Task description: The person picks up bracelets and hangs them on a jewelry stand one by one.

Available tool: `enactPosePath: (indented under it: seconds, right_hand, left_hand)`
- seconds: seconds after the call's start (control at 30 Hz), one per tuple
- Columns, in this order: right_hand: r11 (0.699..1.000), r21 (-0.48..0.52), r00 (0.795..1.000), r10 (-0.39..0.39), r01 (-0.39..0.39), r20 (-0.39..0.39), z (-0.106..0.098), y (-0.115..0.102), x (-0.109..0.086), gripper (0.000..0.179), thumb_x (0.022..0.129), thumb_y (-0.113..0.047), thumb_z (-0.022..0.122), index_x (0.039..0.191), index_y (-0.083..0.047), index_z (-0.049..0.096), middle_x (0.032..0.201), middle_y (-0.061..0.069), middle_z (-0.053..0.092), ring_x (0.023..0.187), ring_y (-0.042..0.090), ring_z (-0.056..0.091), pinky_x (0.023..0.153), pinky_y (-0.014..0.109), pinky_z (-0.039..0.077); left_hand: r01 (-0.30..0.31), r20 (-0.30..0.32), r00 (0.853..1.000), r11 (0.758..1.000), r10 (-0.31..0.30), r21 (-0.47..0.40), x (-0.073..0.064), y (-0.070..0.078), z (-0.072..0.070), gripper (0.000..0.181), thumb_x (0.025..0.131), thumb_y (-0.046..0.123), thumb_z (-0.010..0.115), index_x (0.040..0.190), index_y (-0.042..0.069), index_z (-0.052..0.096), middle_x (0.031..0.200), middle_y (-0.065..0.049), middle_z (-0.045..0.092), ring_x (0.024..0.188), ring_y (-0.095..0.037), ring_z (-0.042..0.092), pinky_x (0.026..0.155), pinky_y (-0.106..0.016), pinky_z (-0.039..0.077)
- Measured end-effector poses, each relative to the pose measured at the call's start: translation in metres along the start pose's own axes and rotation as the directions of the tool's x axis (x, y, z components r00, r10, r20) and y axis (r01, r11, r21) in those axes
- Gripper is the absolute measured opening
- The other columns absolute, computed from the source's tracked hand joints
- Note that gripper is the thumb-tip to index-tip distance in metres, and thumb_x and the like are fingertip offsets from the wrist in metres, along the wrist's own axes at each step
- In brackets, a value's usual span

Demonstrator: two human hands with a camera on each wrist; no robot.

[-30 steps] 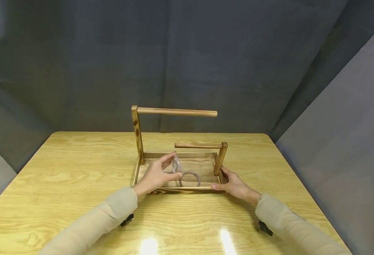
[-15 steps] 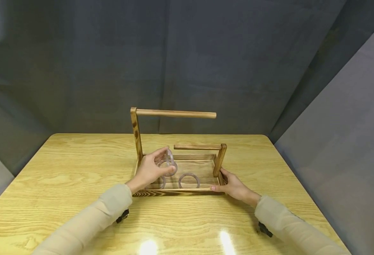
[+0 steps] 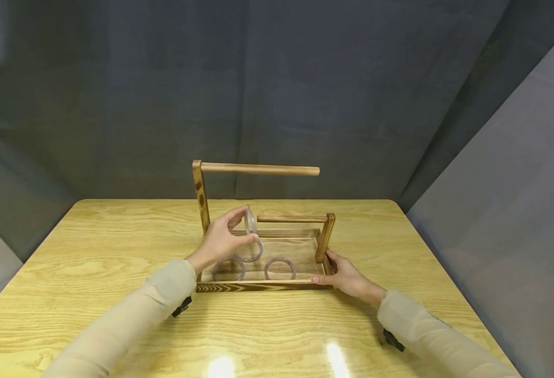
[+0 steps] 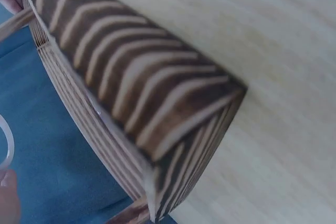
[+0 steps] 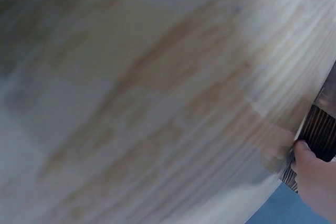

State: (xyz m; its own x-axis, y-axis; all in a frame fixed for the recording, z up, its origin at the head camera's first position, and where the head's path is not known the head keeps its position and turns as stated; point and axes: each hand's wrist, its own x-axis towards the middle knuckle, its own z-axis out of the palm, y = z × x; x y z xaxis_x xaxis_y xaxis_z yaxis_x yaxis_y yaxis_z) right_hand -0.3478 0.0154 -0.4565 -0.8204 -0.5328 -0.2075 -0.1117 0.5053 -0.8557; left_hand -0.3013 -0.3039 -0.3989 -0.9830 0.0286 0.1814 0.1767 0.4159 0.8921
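Yellow wood-grain table [image 3: 267,325], hands [image 3: 221,240] [image 3: 349,275] gripping clear ring [image 3: 253,221], wooden tray [image 3: 258,286]

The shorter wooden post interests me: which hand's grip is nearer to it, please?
Right: the right grip holds the tray beside the foot of the shorter wooden post; the left grip is farther off, toward the tray's other end, pinching a clear ring.
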Motion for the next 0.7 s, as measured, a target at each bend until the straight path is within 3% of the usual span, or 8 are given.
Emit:
enactPosePath:
  seconds: [0.23,0.5,0.7]
  right_hand:
    - [1.000,0.006,1.000,-0.009,0.009,0.001,-0.001,-0.001,0.000,0.096,0.081,-0.024,0.071,0.146,0.003,0.005,0.150,0.025,0.009,0.137,0.041,0.013,0.109,0.052,0.022]
    - [1.000,0.008,1.000,-0.019,0.019,0.019,-0.002,-0.002,-0.002,0.096,0.082,-0.025,0.069,0.146,0.004,0.004,0.150,0.027,0.008,0.137,0.043,0.011,0.109,0.053,0.022]
    - [0.999,0.031,1.000,-0.010,0.010,0.010,0.000,-0.001,-0.003,0.097,0.081,-0.024,0.071,0.146,0.003,0.004,0.151,0.025,0.008,0.137,0.041,0.011,0.110,0.052,0.020]
  left_hand:
    - [-0.015,0.043,0.999,1.000,0.015,-0.009,0.009,0.003,-0.003,0.084,0.072,0.041,0.076,0.142,0.018,0.036,0.145,-0.007,0.036,0.132,-0.026,0.036,0.107,-0.041,0.033]
    - [-0.012,0.041,0.999,1.000,0.012,-0.012,0.014,0.007,0.000,0.078,0.071,0.039,0.077,0.138,0.025,0.040,0.144,-0.004,0.039,0.132,-0.026,0.037,0.106,-0.040,0.034]
    - [-0.028,0.047,0.999,0.998,0.026,0.053,0.021,0.007,0.004,0.074,0.071,0.039,0.077,0.136,0.032,0.042,0.141,0.004,0.042,0.132,-0.025,0.036,0.107,-0.047,0.032]
